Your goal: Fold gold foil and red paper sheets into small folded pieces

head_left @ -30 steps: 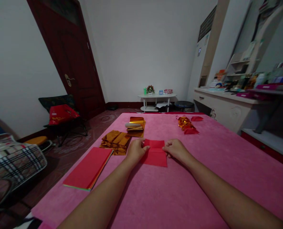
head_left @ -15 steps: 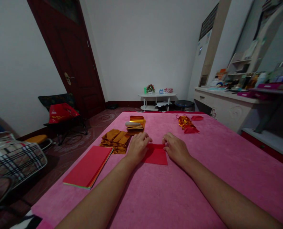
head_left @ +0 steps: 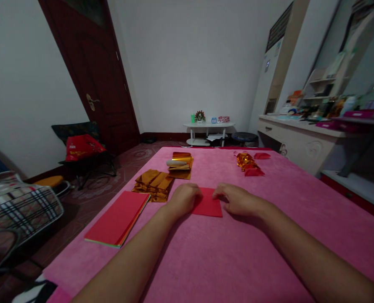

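Observation:
A small red paper lies flat on the pink cloth between my hands. My left hand rests on its left edge with the fingers bent together. On the right edge, the curled fingers of my right hand touch the paper; what is between the fingertips is too small to tell. To the left are a stack of red sheets and a pile of folded gold paper. Behind my left hand sits more gold paper with a grey oblong object on top.
Crumpled gold foil and red folded pieces lie at the back right of the cloth. Beyond stand a white side table, a round stool and a dresser. A chair holds a red bag.
My hands have moved slightly down from the paper's far edge to its sides. The far edge of the red paper now shows between them, and my right hand has turned more sideways.

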`<state>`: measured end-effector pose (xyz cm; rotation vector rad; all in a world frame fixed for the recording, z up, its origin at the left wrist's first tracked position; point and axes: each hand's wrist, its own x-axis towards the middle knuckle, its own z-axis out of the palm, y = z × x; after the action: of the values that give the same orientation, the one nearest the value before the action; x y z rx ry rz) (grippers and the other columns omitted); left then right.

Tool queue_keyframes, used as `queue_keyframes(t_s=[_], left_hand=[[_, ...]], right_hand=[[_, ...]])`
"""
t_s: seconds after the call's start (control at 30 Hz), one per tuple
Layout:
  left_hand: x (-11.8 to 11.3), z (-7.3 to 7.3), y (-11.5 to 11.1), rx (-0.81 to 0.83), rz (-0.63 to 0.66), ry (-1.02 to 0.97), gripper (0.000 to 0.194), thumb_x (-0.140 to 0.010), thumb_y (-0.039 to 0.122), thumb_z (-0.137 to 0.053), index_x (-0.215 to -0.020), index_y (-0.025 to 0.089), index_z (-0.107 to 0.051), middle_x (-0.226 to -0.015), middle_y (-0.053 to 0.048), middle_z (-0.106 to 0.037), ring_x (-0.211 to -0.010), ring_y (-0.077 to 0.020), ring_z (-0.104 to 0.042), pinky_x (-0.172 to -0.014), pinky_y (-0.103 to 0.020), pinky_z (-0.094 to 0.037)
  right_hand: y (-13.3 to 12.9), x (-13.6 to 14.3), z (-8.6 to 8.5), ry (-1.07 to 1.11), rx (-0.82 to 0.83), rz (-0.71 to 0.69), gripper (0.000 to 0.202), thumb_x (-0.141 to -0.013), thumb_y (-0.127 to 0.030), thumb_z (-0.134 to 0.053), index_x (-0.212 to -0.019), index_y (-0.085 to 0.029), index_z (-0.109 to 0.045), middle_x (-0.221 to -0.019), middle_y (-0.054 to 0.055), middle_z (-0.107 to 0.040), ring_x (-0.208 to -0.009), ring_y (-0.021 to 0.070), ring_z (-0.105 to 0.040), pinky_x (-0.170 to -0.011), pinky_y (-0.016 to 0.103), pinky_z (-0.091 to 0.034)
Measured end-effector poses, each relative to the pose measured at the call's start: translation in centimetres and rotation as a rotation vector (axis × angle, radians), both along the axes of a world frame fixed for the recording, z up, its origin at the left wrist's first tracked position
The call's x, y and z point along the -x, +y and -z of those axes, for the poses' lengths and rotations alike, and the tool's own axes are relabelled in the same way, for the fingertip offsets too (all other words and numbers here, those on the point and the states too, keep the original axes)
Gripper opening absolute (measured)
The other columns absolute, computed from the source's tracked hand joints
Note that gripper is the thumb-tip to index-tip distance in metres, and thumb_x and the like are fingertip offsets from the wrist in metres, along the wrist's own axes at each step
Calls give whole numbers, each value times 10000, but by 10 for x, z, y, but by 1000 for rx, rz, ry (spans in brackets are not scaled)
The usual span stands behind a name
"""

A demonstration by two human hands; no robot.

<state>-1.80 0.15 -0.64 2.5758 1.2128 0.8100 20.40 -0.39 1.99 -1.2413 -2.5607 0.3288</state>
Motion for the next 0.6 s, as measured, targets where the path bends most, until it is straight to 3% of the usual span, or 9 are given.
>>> queue_keyframes(t_s=[0.17, 0.3, 0.47, 0.6], left_hand=[[21, -3, 8, 210, 140, -135, 402, -694, 4, -461, -940, 192, -717, -1014, -79, -694, -958, -186, -624, -893, -320, -452], [35, -10, 9, 394, 210, -238, 396, -746, 54, -471, -1035, 217, -686, -1104, -64, -667, -1054, -182, -598, -980, -354, -411], [40, -14, 7, 442, 230, -269, 421, -715, 27, -502, -1037, 224, -687, -1094, -64, -671, -1057, -189, -600, -999, -367, -397], [41, -14, 9, 470, 255, -215, 456, -684, 0, -531, -1062, 210, -677, -1184, -88, -622, -1123, -198, -555, -1009, -360, -381]], right_hand=[[-13, -1, -16, -134, 64, -94, 562, -559, -104, -660, -1108, -220, -637, -1090, 70, -613, -971, 219, -561, -825, 268, -417], [-17, 5, -18, -110, 26, -79, 461, -592, -141, -644, -1044, -228, -673, -1039, 69, -653, -927, 217, -585, -792, 267, -431], [-14, 6, -14, -29, 5, -60, 354, -627, -87, -569, -906, -245, -719, -918, 40, -704, -831, 190, -619, -733, 248, -431], [-12, 4, -15, -35, 15, -54, 330, -628, -110, -607, -909, -242, -720, -931, 37, -700, -842, 185, -618, -744, 241, -428]])
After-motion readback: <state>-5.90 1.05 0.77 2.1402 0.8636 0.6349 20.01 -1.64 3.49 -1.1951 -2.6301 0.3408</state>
